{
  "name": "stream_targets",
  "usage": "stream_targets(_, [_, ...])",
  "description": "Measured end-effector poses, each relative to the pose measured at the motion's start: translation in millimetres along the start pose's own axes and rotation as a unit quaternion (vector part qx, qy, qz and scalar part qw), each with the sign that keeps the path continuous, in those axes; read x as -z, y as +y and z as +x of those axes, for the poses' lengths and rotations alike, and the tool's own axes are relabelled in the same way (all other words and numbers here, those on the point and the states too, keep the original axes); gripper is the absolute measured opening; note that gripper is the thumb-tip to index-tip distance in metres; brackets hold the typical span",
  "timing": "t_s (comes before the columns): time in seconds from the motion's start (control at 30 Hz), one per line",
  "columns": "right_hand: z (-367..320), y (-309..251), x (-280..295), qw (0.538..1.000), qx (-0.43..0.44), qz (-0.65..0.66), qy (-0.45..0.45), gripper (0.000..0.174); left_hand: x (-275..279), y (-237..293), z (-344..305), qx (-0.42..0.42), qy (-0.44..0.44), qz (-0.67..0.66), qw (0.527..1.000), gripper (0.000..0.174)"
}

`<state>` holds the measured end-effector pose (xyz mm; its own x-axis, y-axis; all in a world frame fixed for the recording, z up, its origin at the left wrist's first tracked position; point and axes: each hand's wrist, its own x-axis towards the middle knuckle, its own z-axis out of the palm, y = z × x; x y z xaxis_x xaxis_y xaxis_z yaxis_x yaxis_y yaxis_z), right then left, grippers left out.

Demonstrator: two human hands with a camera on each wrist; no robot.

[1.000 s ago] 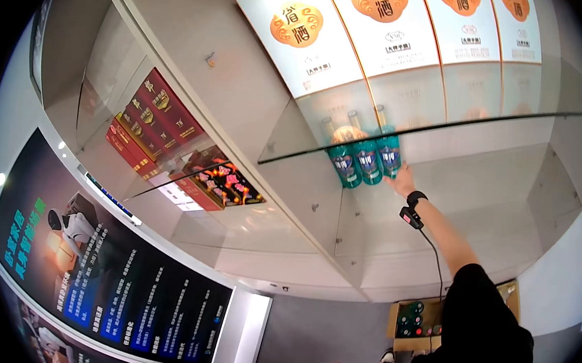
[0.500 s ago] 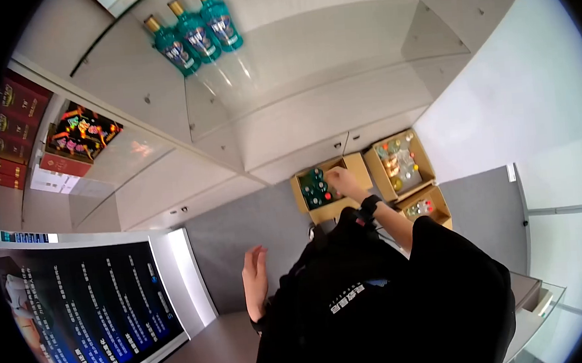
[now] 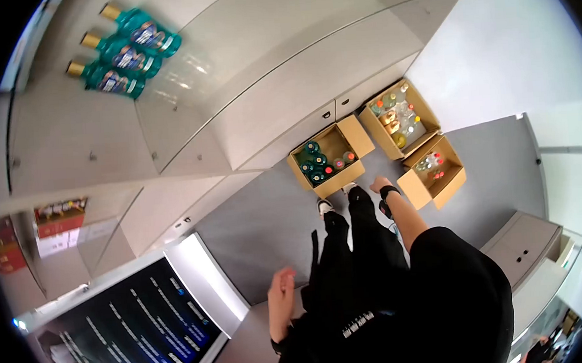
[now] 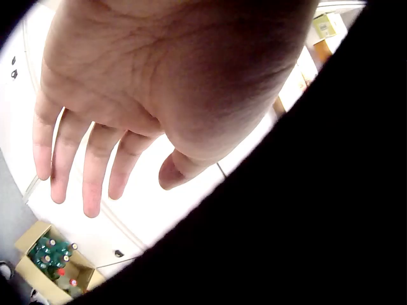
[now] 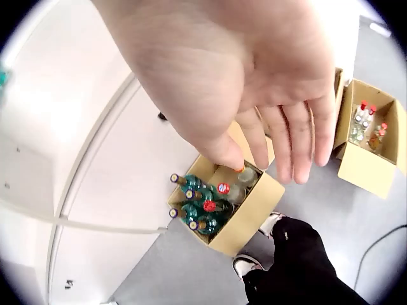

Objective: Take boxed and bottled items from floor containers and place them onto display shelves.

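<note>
My right hand (image 5: pixel 248 82) holds nothing; its fingers hang loosely, palm visible in the right wrist view, above an open cardboard box (image 5: pixel 245 222). Inside that box stand several teal bottles (image 5: pixel 197 200) with dark caps, beside a few bottles with red or orange caps (image 5: pixel 224 189). My left hand (image 4: pixel 146 89) is also bare, fingers spread and relaxed, apart from any object. In the head view it hangs low beside the body. Three teal bottles (image 3: pixel 127 55) with gold caps stand side by side on the glass shelf (image 3: pixel 257 83) at the upper left.
Two more cardboard boxes stand on the floor: one (image 3: pixel 429 131) with mixed bottles against the white wall, another (image 3: pixel 455 170) with small red-capped bottles. A low cabinet (image 3: pixel 521 246) is at the right, a dark display panel (image 3: pixel 132 327) at lower left.
My right hand has come away from the three teal bottles on the shelf and swung down near the boxes. The head view has tilted down to the floor, and the left hand has come further into view.
</note>
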<state>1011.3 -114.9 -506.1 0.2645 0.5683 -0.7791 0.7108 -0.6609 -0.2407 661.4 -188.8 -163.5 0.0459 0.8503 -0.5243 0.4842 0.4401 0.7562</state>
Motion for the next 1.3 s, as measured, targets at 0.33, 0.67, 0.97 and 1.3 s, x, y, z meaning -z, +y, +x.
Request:
stream_targets(0.33, [81, -66, -134, 1.000, 0.025, 0.010, -0.014, 0.024, -28, -58, 24, 0.130, -0.095, 0.066, 0.985, 0.020])
stream_targets(0.67, [210, -151, -220, 0.998, 0.018, 0.062, -0.024, 0.029, -54, -145, 53, 0.195, -0.081, 0.060, 0.976, 0.036])
stream_targets(0.97, [246, -135, -266, 0.986, 0.041, 0.151, -0.049, 0.029, -61, -137, 50, 0.218, -0.080, 0.089, 0.969, 0.040])
stream_targets(1.3, [159, -129, -195, 0.979, 0.152, 0.130, 0.049, 0.020, -66, -115, 42, 0.137, -0.100, 0.097, 0.981, 0.037])
